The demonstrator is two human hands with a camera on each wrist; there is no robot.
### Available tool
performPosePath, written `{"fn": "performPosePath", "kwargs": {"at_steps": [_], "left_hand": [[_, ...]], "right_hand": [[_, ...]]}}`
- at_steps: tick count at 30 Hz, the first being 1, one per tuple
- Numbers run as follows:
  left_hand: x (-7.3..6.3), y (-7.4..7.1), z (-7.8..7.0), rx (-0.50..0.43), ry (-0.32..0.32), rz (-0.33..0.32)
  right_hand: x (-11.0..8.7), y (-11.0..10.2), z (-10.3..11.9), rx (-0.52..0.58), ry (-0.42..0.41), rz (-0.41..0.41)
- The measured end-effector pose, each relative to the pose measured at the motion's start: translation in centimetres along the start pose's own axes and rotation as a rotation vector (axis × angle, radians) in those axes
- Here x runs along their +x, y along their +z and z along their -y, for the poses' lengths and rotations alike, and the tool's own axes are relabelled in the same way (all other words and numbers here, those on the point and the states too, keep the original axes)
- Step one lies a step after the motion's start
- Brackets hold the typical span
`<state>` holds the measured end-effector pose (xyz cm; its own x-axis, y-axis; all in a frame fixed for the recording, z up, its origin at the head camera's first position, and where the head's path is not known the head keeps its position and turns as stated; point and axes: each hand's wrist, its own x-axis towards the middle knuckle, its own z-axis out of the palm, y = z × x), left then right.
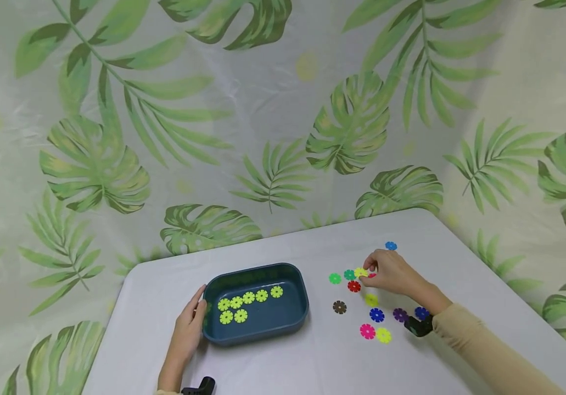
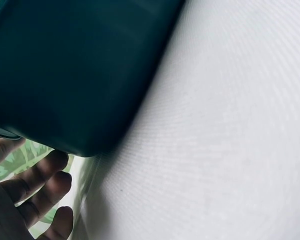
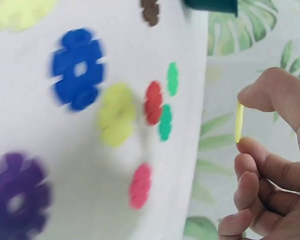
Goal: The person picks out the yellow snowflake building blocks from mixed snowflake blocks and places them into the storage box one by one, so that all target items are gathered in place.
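My right hand (image 1: 390, 272) pinches a yellow notched plastic building disc (image 3: 238, 122) edge-on between thumb and index finger, above the table's right half. Below and around it lie loose discs: a red one (image 1: 354, 286), a green one (image 1: 335, 278), a teal one (image 1: 349, 275) and another yellow one (image 1: 371, 300). My left hand (image 1: 186, 328) rests against the left end of a dark blue tray (image 1: 258, 333), fingers loosely spread at its outer wall. Several yellow discs (image 1: 248, 298) lie flat on the tray's floor.
Nearer the front right are a brown disc (image 1: 339, 307), a dark blue disc (image 1: 376, 315), a purple disc (image 1: 400, 315) and a pink disc (image 1: 368, 331). A light blue disc (image 1: 391, 246) lies farther back. White cloth covers the table (image 1: 273, 367); a leaf-patterned curtain (image 1: 273, 109) hangs behind.
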<state>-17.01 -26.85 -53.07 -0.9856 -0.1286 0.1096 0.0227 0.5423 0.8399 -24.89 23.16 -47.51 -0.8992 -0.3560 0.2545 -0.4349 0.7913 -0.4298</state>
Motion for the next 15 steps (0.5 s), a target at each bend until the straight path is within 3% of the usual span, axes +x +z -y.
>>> {"fn": "performPosePath", "kwargs": {"at_steps": [15], "left_hand": [[0.1,0.1,0.2,0.008,0.003,-0.015]], "right_hand": [[6.3,1.0,7.3,0.065,-0.173,0.076]]}}
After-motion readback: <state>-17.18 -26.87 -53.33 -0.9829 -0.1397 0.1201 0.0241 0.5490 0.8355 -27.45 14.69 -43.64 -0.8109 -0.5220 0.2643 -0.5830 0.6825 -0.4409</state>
